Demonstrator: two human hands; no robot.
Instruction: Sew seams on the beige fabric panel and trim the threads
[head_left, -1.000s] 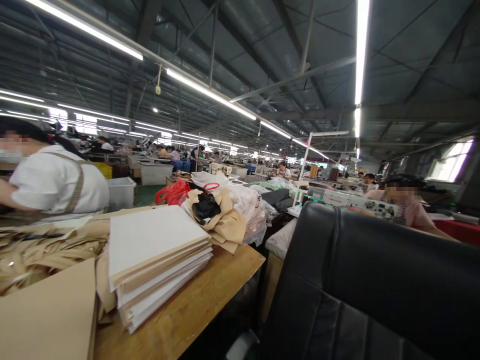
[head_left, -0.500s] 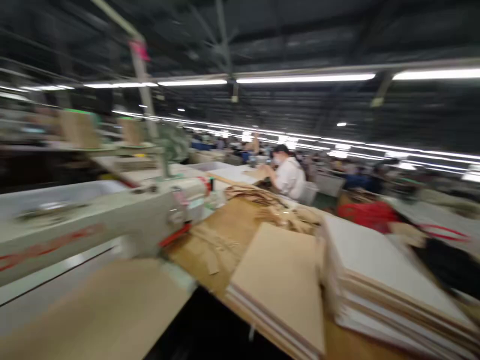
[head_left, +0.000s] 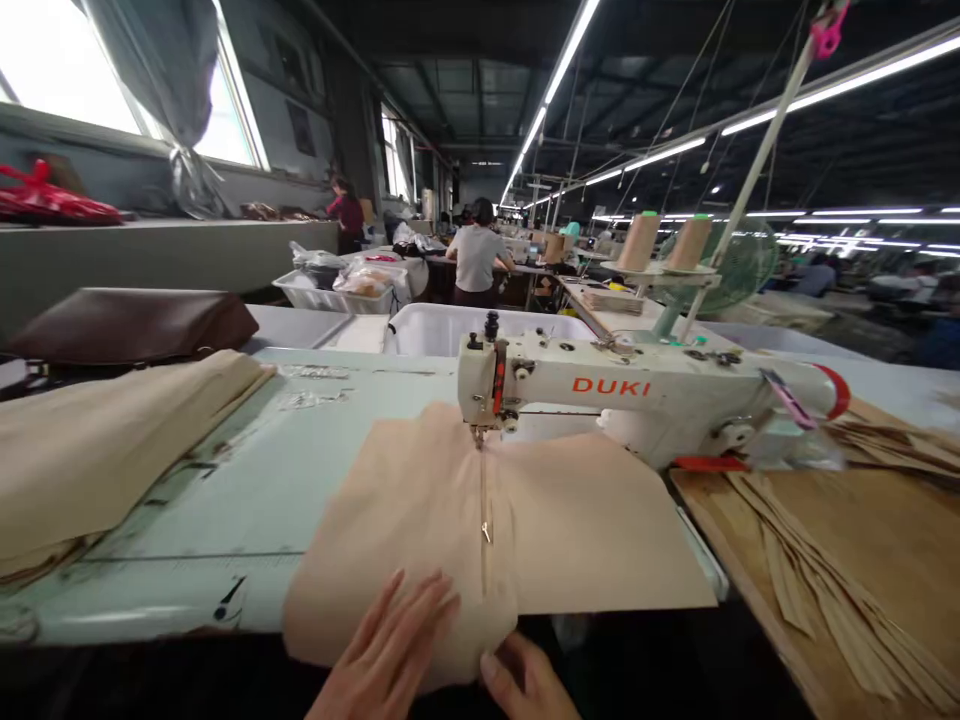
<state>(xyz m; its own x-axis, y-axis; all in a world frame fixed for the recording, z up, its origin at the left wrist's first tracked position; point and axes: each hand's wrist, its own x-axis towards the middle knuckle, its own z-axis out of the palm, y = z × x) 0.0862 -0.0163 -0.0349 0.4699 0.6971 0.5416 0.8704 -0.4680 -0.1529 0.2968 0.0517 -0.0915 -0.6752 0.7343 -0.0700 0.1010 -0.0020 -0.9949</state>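
A beige fabric piece [head_left: 420, 520] with a zipper [head_left: 484, 510] down its middle lies under the needle of a white DUKI sewing machine [head_left: 637, 390]. My left hand [head_left: 390, 650] rests flat on the fabric's near edge, fingers stretched out and open. My right hand [head_left: 525, 680] sits just right of it at the fabric's near edge by the zipper's lower end; only the thumb and part of the palm show.
A pale green machine table [head_left: 225, 500] carries a folded beige stack [head_left: 97, 440] at the left. Beige strips [head_left: 825, 560] lie on a wooden table at the right. White bins [head_left: 450, 330] stand behind, with thread cones [head_left: 660, 240] on a stand. People work further back.
The view has swung left from a stack of boards and a black chair to the sewing machine in front of me. Both my hands have come into view on the fabric.
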